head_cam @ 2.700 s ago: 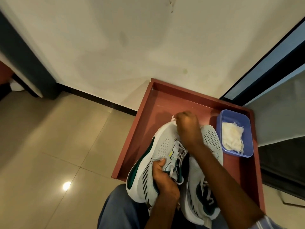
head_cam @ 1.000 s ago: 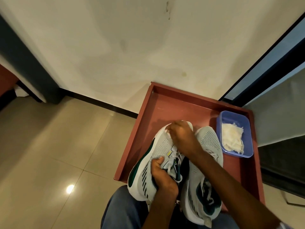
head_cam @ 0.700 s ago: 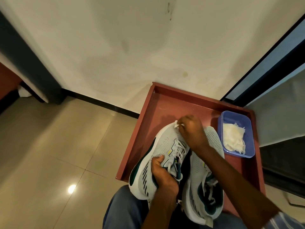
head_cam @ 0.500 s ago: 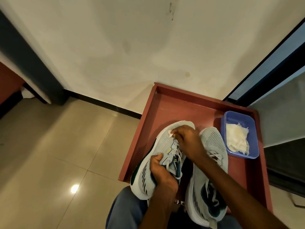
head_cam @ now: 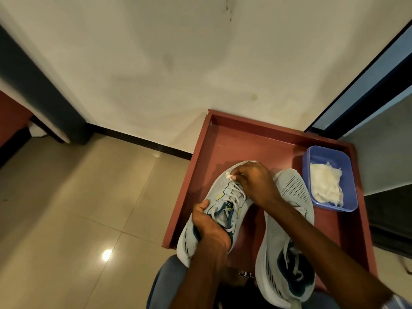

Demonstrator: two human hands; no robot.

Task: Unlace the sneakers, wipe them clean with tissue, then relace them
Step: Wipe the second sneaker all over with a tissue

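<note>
We judge this to be the wiping step, though the laces are threaded on both shoes. Our right hand (head_cam: 254, 182) pinches a small wad of tissue (head_cam: 229, 175) against the toe of the left sneaker (head_cam: 219, 192), which our left hand (head_cam: 208, 224) grips at the collar, over the near left of the red tray (head_cam: 240, 139). Next we should sweep the toe with steady pressure. Half a second ago the wad sat nearer the laces; it has since shifted left. The right sneaker (head_cam: 287, 219) lies alongside.

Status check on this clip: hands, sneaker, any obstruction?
Left hand grips left sneaker at collar. Right hand pinches tissue on its toe. Laces still threaded. Nothing in the way.
</note>
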